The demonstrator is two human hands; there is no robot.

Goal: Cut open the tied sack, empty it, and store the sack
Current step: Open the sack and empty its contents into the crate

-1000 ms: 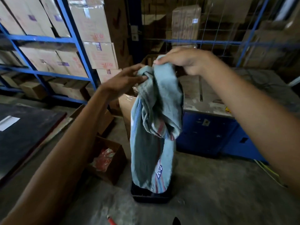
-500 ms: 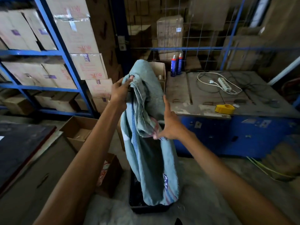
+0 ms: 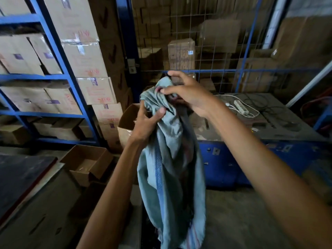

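A limp, pale blue-green woven sack [image 3: 172,177] with a blue stripe and red-striped bottom edge hangs in front of me. My left hand [image 3: 146,123] grips its bunched upper part from the left. My right hand [image 3: 186,92] pinches the top of the sack from the right, a little higher. The sack's lower end dangles over a dark crate on the floor, which the sack mostly hides.
Blue shelving [image 3: 59,51] stacked with cardboard boxes fills the left. An open cardboard box [image 3: 86,162] lies on the floor at left, another open box [image 3: 127,119] behind my left hand. A blue workbench [image 3: 269,126] with a power strip [image 3: 240,106] stands at right, wire mesh behind.
My right hand rose from the sack's middle to its top. My left hand slid lower on the bunched neck. The sack hangs more gathered, and the view shifted.
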